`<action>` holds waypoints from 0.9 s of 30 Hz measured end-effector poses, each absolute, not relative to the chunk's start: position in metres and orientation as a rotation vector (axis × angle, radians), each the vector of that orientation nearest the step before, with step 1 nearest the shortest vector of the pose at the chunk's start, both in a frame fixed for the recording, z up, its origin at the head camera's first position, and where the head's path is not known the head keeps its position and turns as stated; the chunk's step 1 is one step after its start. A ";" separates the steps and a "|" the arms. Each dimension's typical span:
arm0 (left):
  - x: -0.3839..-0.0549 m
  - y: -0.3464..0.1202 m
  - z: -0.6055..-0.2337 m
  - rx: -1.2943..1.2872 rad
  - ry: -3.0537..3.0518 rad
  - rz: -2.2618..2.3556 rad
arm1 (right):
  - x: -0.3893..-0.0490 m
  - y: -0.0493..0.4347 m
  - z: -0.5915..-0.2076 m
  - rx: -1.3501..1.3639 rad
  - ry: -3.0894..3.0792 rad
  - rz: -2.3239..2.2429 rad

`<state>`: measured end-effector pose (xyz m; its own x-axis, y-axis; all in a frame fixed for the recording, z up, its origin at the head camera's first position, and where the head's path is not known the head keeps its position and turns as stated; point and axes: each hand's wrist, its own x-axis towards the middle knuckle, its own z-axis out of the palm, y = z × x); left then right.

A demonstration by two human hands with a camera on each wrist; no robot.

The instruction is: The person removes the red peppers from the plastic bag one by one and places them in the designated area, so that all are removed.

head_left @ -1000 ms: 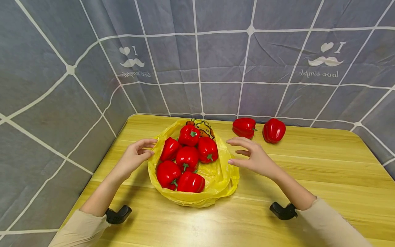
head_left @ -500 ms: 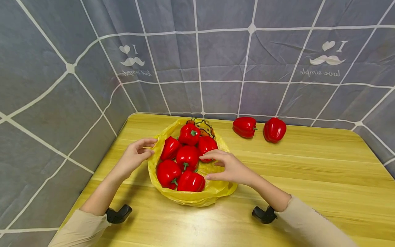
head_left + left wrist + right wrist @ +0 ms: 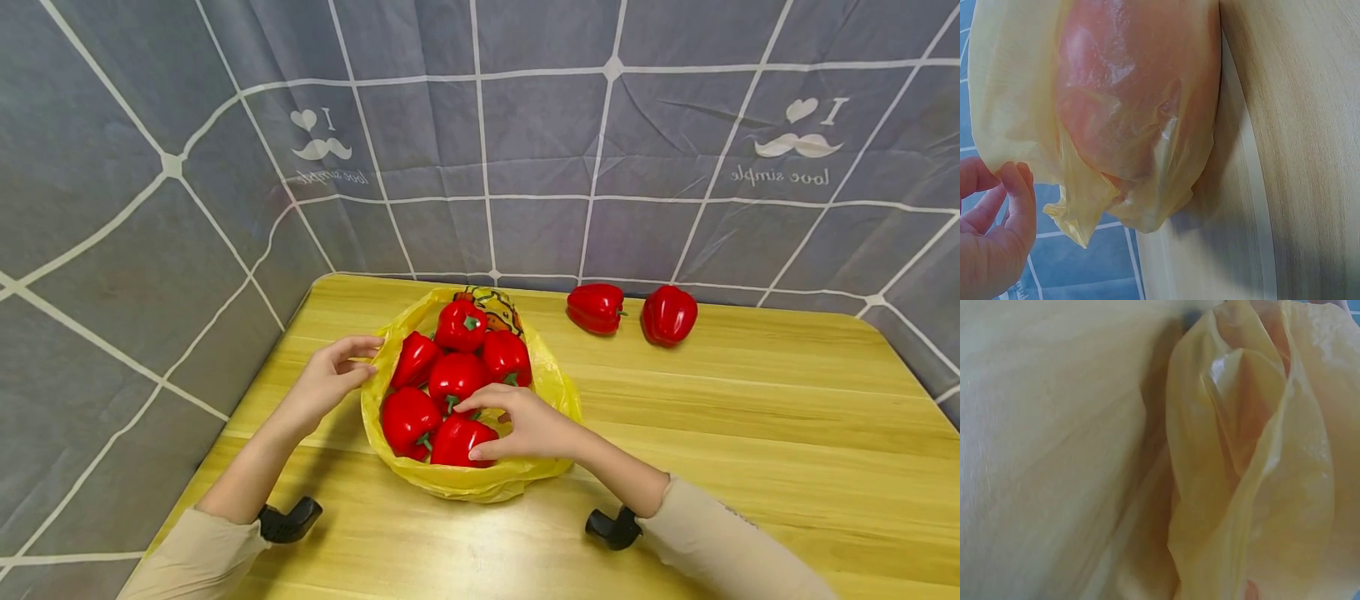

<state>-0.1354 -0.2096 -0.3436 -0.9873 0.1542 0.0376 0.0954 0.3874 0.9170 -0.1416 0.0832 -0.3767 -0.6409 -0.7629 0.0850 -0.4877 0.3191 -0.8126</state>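
A yellow plastic bag (image 3: 555, 392) lies spread wide on the table, with several red bell peppers (image 3: 455, 377) inside. My left hand (image 3: 330, 379) pinches the bag's left rim between thumb and fingers, as the left wrist view shows. Over the bag's front right, my right hand (image 3: 525, 425) reaches in with fingers and thumb spread apart above the front bell pepper (image 3: 450, 442), thumb tip overlapping its right side. Part of that pepper is hidden by the hand. In the right wrist view, folds of the bag (image 3: 1254, 456) fill the right half.
Two more red bell peppers, one on its side (image 3: 595, 308) and one beside it (image 3: 669, 316), lie at the back of the wooden table (image 3: 787, 417). A grey tile-patterned curtain (image 3: 540, 167) hangs behind and to the left.
My right hand has moved from outside the bag's right edge leftward and down to the front pepper inside. My left hand has stayed at the rim.
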 end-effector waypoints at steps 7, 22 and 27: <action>-0.135 -0.209 -0.343 0.221 2.564 1.692 | -0.139 0.078 -0.382 -1.115 2.290 -1.223; -0.134 -0.208 -0.343 0.213 2.557 1.695 | -0.139 0.077 -0.386 -1.196 2.316 -1.141; -0.134 -0.208 -0.344 0.213 2.559 1.688 | -0.140 0.078 -0.385 -1.201 2.312 -1.102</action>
